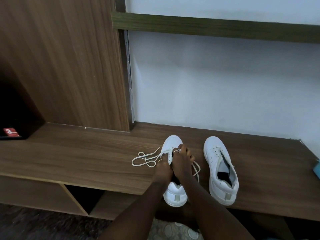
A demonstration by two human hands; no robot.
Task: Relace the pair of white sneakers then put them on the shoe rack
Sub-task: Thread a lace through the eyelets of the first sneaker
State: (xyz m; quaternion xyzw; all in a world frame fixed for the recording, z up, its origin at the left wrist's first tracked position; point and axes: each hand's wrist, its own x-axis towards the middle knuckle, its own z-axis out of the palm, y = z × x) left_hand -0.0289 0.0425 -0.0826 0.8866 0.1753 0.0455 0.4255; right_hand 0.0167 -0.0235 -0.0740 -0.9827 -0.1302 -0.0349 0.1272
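Two white sneakers stand toes-away on a wooden bench top (86, 163). The left sneaker (173, 142) is under both my hands. My left hand (162, 168) grips its left eyelet flap. My right hand (182, 159) pinches the white lace (143, 159) at the eyelets near the tongue. One lace end lies looped on the wood to the left; another loop trails out to the right of my right wrist. The right sneaker (220, 170) stands apart with no lace in it, its tongue open.
A tall wooden panel (65, 66) rises behind the bench at left, a pale wall at right. A dark cubby at far left holds a black box with a red label (10, 132). Open compartments (83, 198) lie below the bench. A teal object (316, 168) is at the right edge.
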